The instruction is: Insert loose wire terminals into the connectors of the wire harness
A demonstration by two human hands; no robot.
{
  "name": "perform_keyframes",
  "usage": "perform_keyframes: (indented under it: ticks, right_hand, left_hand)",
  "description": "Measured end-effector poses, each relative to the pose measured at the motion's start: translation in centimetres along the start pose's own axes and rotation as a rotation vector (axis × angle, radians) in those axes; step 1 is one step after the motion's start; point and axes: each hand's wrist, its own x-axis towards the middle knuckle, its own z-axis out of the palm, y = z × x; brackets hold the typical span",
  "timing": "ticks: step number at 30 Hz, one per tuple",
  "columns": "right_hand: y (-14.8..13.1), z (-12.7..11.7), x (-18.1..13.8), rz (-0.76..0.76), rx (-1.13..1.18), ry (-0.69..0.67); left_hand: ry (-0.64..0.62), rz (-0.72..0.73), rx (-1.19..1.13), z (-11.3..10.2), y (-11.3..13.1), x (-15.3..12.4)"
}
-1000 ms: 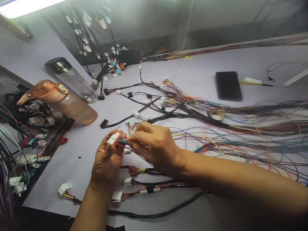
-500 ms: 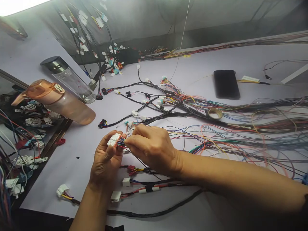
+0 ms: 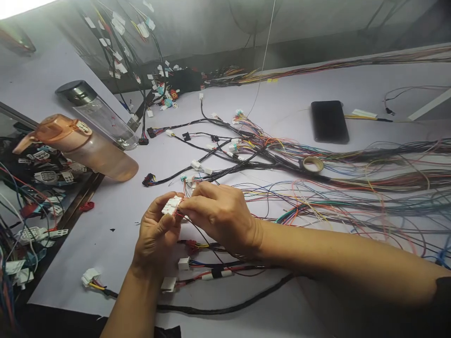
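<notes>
Between the thumb and fingers of my left hand is a white multi-pin wire connector with an orange-red edge on its wire side. My right hand is pinched closed right at that edge, its fingertips over the wires entering the connector. Which wire it grips is mostly hidden by the fingers. Below the hands lie a red connector, a white connector and another white connector, each on taped wires. A black taped cable curves along the near side.
A peach bottle and a clear bottle lie at the left beside a heap of connectors. Wire harnesses spread across the middle and right, with a tape roll on them. A black phone-like slab lies farther back.
My right fingertips have come closer to the connector, covering the wires that showed before. The left hand has tilted the connector slightly. The whole view has shifted a little.
</notes>
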Motion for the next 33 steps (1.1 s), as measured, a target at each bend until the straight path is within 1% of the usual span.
perform_keyframes:
  ticks: [3, 7, 11, 21, 25, 33]
  right_hand:
    - [-0.09, -0.2, -0.02, 0.043, 0.034, -0.003]
    - [-0.19, -0.37, 0.04, 0.018, -0.008, -0.045]
    - [-0.28, -0.29, 0.0, 0.031, -0.022, -0.07]
    - [-0.19, 0.03, -0.17, 0.135, 0.091, -0.152]
    - [-0.01, -0.12, -0.05, 0.102, 0.052, -0.177]
    - [0.22, -0.33, 0.04, 0.042, 0.005, -0.139]
  left_hand:
    - [0.023, 0.022, 0.0, -0.12, 0.13, 0.03]
    - [0.045, 0.048, 0.01, -0.09, 0.3, 0.05]
    - [0.043, 0.031, 0.019, -0.02, 0.18, 0.02]
    - [0.052, 0.028, 0.042, 0.42, -0.03, -0.01]
    - [0.061, 0.024, 0.073, 0.59, 0.15, -0.19]
    - [0.088, 0.046, 0.068, 0.48, 0.11, 0.08]
